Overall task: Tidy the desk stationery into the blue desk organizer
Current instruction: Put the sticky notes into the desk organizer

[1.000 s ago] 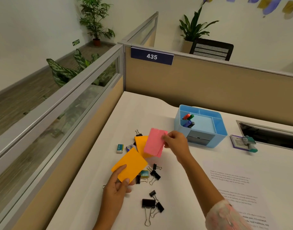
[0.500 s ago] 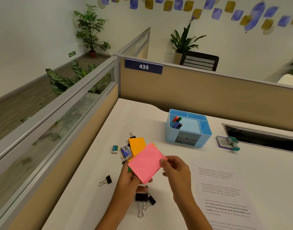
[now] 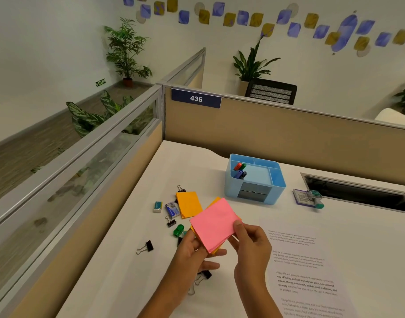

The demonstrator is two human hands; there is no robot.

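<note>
Two hands, left hand (image 3: pixel 192 249) and right hand (image 3: pixel 249 244) | grip: both pinching one pink pad (image 3: pixel 214 223) | orange pads: two

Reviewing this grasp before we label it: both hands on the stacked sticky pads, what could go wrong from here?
1. The pink pad sits skewed on an orange pad, pinched only at the edges by the left hand and right hand; the stack could slide apart.
2. The blue organizer already holds markers at its left; the pads may catch on them.
3. Binder clips lie under the hands and could get knocked.
</note>
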